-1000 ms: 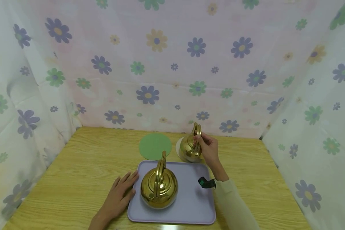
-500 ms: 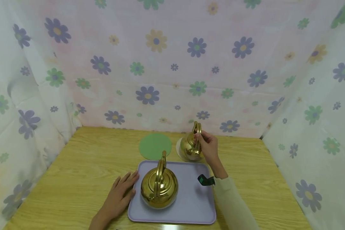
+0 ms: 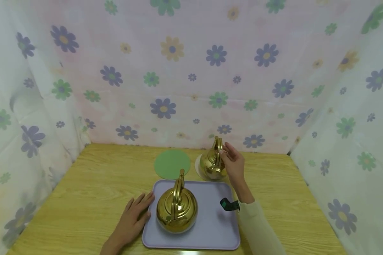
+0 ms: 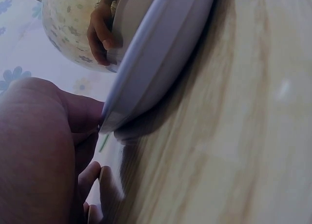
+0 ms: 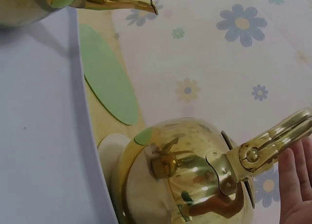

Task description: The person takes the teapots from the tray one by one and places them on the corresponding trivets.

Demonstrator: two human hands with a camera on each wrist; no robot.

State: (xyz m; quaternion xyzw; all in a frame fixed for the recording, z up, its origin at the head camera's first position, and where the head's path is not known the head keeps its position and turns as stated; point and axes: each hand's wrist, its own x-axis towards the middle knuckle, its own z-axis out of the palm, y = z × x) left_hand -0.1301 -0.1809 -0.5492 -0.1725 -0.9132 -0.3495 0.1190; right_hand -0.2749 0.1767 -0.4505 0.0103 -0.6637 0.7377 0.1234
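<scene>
my right hand (image 3: 233,163) is up beside the small shiny gold metal kettle (image 3: 211,163) at the far side of the table, fingers straight and spread, no longer wrapped round anything; my fingertips (image 5: 291,185) sit just next to its upright gold handle (image 5: 273,143), and i cannot tell whether they touch it. that small kettle stands upright on a round white coaster (image 3: 198,165) on the light wooden table (image 3: 83,198), just beyond the far edge of the flat lilac plastic tray (image 3: 215,223). to the left of the coaster, close by but apart, lies a round flat green mat (image 3: 171,163). my left hand (image 3: 134,216) rests flat on the wood with its fingers stretched out and relaxed, holding nothing, the fingertips against the left rim of the tray; the left wrist view shows that rim (image 4: 146,73) right at my fingers. on the tray, toward its left half, stands the larger round gold metal kettle (image 3: 177,208), upright with its arched handle raised. a dark green band (image 3: 229,204) sits at my right wrist, above the cuff of a pale sleeve (image 3: 261,230). a white cloth printed with purple, green and yellow flowers (image 3: 191,71) hangs behind and to both sides of the table.
</scene>
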